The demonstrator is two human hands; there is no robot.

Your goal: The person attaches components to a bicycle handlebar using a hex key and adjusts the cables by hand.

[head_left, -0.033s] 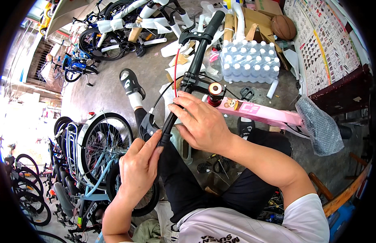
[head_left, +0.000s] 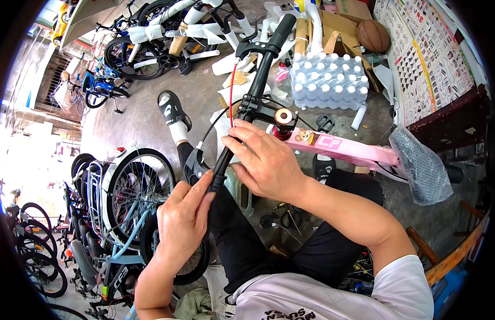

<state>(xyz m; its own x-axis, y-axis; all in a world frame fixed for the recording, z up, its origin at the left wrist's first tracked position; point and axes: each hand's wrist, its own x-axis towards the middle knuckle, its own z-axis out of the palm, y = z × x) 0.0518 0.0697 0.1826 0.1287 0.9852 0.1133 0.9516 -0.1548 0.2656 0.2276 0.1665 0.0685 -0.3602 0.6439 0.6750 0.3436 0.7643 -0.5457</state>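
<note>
A black bicycle handlebar (head_left: 262, 80) runs from the upper middle down toward me, joined by its stem to a pink frame (head_left: 350, 149). My left hand (head_left: 184, 216) is closed around the black grip (head_left: 217, 181) at the bar's near end, thumb and forefinger pressed along it. My right hand (head_left: 266, 160) rests with bent fingers over the bar between that grip and the stem; its fingertips curl round the tube. Beside my left fingertips a brake lever (head_left: 194, 164) hangs from the bar. A red cable (head_left: 231, 96) drops from the far brake lever (head_left: 250, 49) toward my right fingers.
Bubble wrap (head_left: 422, 165) covers the frame's saddle end. Bottled water (head_left: 330, 80) in a shrink-wrapped pack, a loose pedal (head_left: 326, 124) and a basketball (head_left: 374, 36) lie beyond. Parked bicycles (head_left: 135, 197) crowd the left. A wooden chair (head_left: 455, 253) stands at lower right.
</note>
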